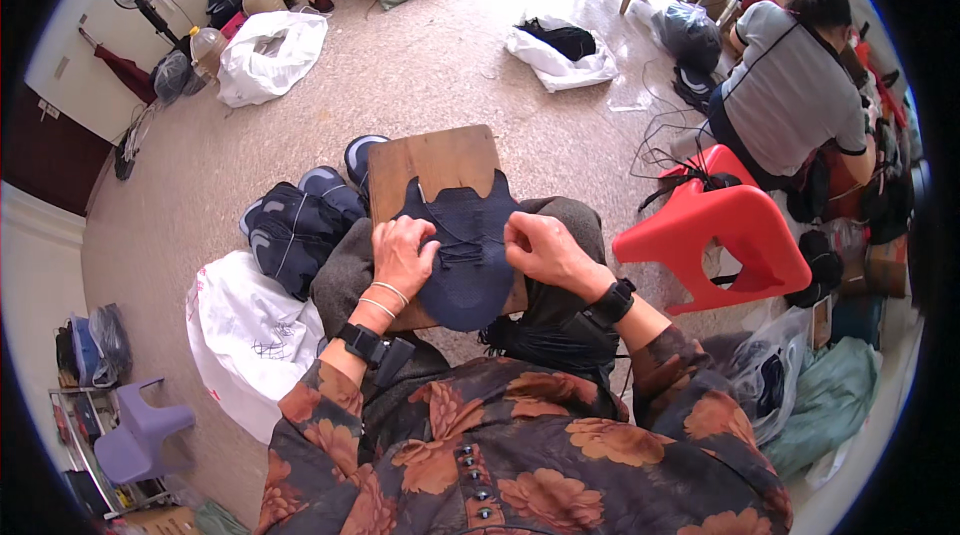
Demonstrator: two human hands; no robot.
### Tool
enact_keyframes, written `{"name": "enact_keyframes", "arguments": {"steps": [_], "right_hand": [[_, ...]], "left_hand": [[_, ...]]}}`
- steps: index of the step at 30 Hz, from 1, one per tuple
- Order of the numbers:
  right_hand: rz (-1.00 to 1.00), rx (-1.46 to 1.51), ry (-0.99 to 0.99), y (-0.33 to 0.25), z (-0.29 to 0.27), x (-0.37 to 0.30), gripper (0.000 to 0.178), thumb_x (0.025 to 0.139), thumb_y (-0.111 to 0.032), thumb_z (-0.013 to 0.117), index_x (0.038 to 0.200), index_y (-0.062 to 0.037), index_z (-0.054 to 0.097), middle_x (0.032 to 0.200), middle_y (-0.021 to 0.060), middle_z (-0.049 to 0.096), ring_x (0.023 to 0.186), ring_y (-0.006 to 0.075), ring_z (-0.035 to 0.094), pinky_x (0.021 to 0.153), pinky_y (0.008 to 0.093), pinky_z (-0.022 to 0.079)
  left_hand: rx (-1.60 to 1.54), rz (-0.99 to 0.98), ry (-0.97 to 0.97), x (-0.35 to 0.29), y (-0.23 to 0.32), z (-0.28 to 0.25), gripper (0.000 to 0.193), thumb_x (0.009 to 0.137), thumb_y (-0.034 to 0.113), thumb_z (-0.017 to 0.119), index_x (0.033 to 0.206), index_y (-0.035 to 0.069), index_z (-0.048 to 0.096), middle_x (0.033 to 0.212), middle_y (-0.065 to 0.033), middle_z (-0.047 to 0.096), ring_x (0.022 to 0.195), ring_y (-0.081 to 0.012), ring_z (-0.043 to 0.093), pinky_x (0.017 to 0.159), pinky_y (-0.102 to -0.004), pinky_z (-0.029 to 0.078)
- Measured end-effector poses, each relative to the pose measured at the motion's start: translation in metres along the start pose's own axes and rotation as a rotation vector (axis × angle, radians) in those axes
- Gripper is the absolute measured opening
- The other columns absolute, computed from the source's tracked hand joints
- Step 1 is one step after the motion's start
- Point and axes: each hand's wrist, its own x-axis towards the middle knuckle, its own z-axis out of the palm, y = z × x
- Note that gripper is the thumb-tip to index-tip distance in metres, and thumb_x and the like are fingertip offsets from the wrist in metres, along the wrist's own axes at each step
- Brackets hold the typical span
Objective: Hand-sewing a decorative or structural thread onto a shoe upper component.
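Note:
A flat dark navy shoe upper (468,297) lies across a wooden board (440,147) in front of me, its rounded toe pointing toward my body. Dark lace (462,253) crosses its middle in several rows. At the upper's left edge, my left hand (403,253) is closed with its fingers curled on the material, thumb beside the lacing. My right hand (545,250) is pinched closed at the right edge; what its fingertips hold is too small to make out. A bundle of black laces (545,345) hangs by my right thigh.
Tied navy shoe uppers (292,235) and a white sack (245,335) lie on my left. A red plastic stool (700,235) stands close on my right, with a seated person (795,85) beyond. A white bag with black material (565,55) sits ahead on the floor.

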Motion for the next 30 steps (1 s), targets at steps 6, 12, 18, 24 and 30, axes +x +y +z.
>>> {"name": "enact_keyframes", "arguments": {"steps": [6, 12, 18, 24, 30], "right_hand": [[-0.04, 0.158, 0.086, -0.017, 0.014, 0.019, 0.007, 0.085, -0.005, 0.063, 0.087, -0.0003, 0.058, 0.076, 0.0176, 0.063, 0.071, 0.0329, 0.066, 0.065, 0.0407, 0.052], [-0.168, 0.168, 0.002, -0.011, 0.045, -0.002, 0.006, 0.085, -0.005, 0.063, 0.086, -0.0016, 0.058, 0.079, 0.0178, 0.062, 0.077, 0.0379, 0.066, 0.067, 0.0444, 0.053], [-0.212, 0.165, -0.043, -0.01, 0.061, -0.016, 0.007, 0.086, -0.005, 0.063, 0.088, -0.0019, 0.057, 0.086, 0.0178, 0.063, 0.083, 0.0393, 0.065, 0.072, 0.0465, 0.053], [-0.176, 0.168, 0.076, -0.012, 0.048, -0.011, 0.01, 0.088, -0.002, 0.062, 0.097, -0.0017, 0.057, 0.09, 0.0182, 0.065, 0.087, 0.0383, 0.067, 0.074, 0.0444, 0.054], [-0.114, 0.167, 0.142, -0.007, 0.034, 0.0, 0.011, 0.089, 0.0, 0.06, 0.099, -0.0016, 0.057, 0.093, 0.019, 0.065, 0.088, 0.038, 0.067, 0.075, 0.0436, 0.054]], "left_hand": [[-0.19, -0.022, 0.138, 0.012, 0.009, 0.012, 0.005, 0.086, 0.012, 0.067, 0.089, 0.008, 0.067, 0.088, -0.0128, 0.065, 0.086, -0.0333, 0.066, 0.079, -0.0443, 0.05], [-0.136, -0.398, -0.052, 0.035, 0.001, 0.02, 0.034, 0.084, 0.039, 0.076, 0.077, 0.006, 0.07, 0.083, -0.0143, 0.07, 0.084, -0.0336, 0.069, 0.079, -0.0463, 0.049], [-0.058, -0.375, -0.057, 0.041, -0.001, 0.037, 0.029, 0.08, 0.035, 0.077, 0.074, 0.008, 0.072, 0.074, -0.0088, 0.072, 0.075, -0.0289, 0.071, 0.076, -0.0404, 0.049], [-0.127, -0.265, 0.002, 0.036, -0.003, 0.035, 0.02, 0.081, 0.026, 0.076, 0.075, 0.008, 0.072, 0.072, -0.0085, 0.071, 0.07, -0.0221, 0.071, 0.068, -0.0362, 0.05], [-0.555, -0.156, 0.047, 0.035, 0.023, 0.016, 0.003, 0.085, 0.004, 0.071, 0.083, 0.004, 0.069, 0.071, -0.0015, 0.066, 0.062, -0.0079, 0.059, 0.055, -0.0243, 0.044]]}}
